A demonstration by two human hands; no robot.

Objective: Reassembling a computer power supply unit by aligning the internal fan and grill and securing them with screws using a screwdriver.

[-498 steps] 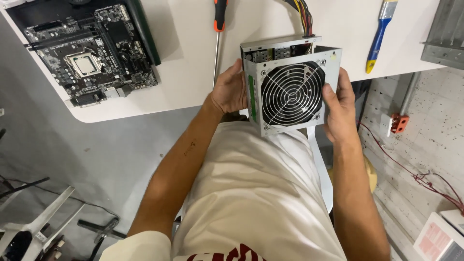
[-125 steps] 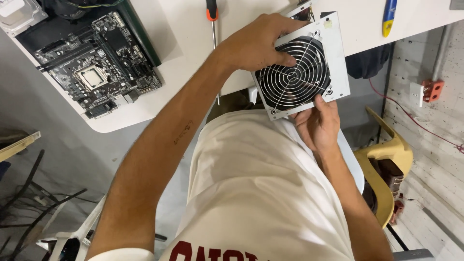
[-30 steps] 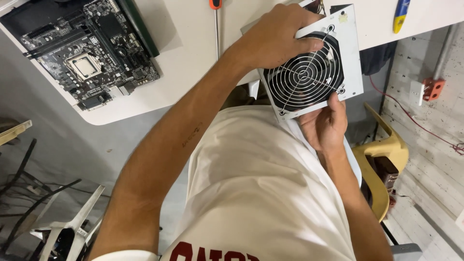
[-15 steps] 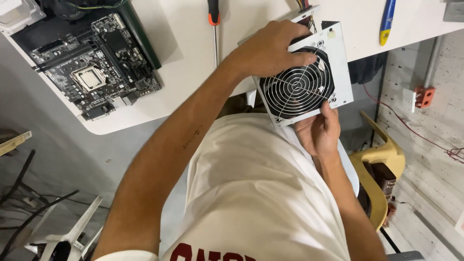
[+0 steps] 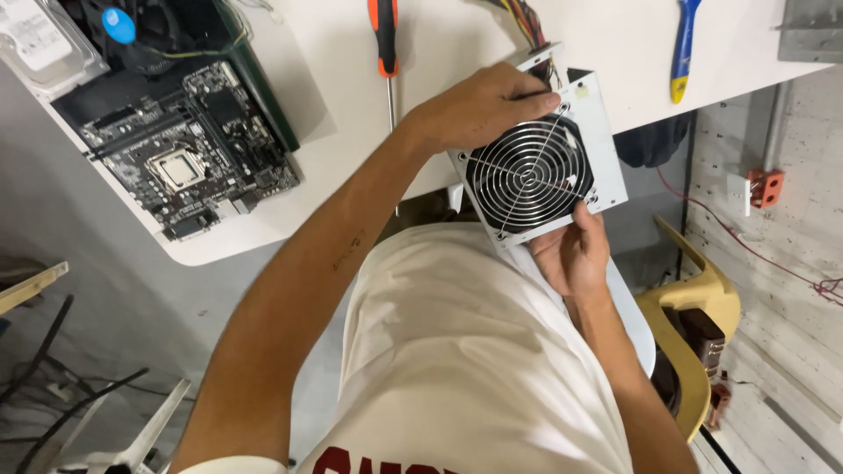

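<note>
Seen from the head camera, the left hand [image 5: 479, 110] curls closed over the top edge of the grey power supply unit [image 5: 537, 160], held tilted at the white table's [image 5: 457, 35] edge above the lap; the right hand [image 5: 571, 254] pinches its lower corner, fingers closed against the casing.

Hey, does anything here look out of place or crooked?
The power supply is held tilted, half off the table edge, between the left hand and right hand. The motherboard lies askew near the table's corner. Nothing looks spilled or broken.
</note>
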